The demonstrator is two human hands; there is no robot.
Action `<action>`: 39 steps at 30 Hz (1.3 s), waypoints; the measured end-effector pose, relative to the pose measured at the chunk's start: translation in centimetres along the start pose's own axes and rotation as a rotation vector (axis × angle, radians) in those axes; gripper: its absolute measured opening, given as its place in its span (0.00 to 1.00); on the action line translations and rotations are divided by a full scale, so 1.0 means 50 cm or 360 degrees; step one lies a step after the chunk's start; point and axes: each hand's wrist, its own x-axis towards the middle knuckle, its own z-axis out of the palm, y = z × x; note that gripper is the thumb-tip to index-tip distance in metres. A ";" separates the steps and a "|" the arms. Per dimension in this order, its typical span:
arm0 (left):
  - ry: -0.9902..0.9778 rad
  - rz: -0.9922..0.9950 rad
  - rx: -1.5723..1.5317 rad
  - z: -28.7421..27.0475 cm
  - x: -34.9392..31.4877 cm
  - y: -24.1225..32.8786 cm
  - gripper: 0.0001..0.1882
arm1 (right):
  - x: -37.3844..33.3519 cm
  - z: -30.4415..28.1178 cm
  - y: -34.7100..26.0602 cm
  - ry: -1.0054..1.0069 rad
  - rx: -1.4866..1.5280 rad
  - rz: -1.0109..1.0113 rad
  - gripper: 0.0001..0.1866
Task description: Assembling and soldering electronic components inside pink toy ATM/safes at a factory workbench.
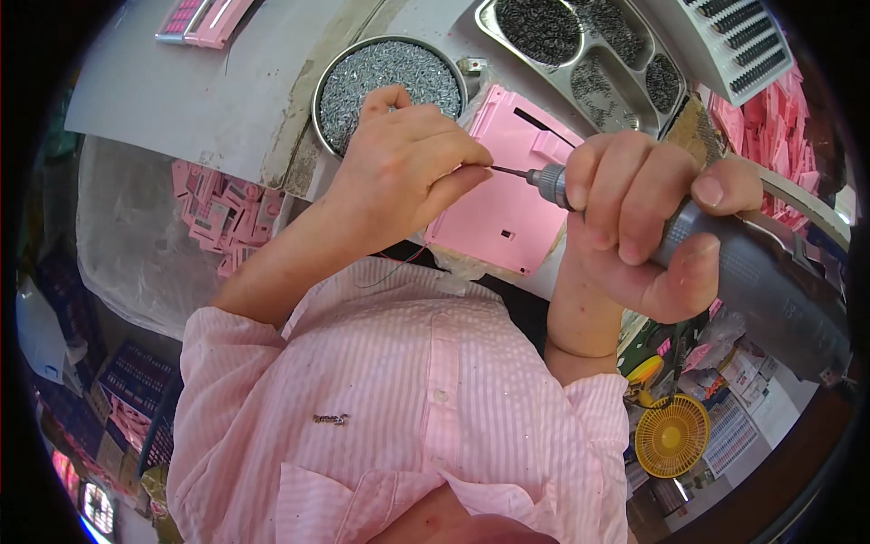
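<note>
My right hand (643, 218) is wrapped round a dark grey electric screwdriver (770, 286), its thin bit (512, 170) aimed left. At the bit's tip, my left hand (403, 159) pinches thumb and forefinger together; whatever is between them is too small to make out. Beneath the bit lies a flat pink plastic panel (503, 218) with a dark slot and a small square hole. Just behind the left hand stands a round metal bowl (314, 104) full of small silvery screws.
A divided metal tray (625, 63) of dark small parts sits at the far right, beside a white box with rows of black pieces (743, 41). Pink plastic parts (227, 213) fill a clear bag at left; more pink parts (770, 136) are piled right. A yellow basket (671, 435) is lower right.
</note>
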 end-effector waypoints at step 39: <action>0.0278 0.0035 0.0111 0.020 0.023 -0.063 0.07 | 0.055 -0.027 0.064 0.0111 -0.0143 -0.0061 0.12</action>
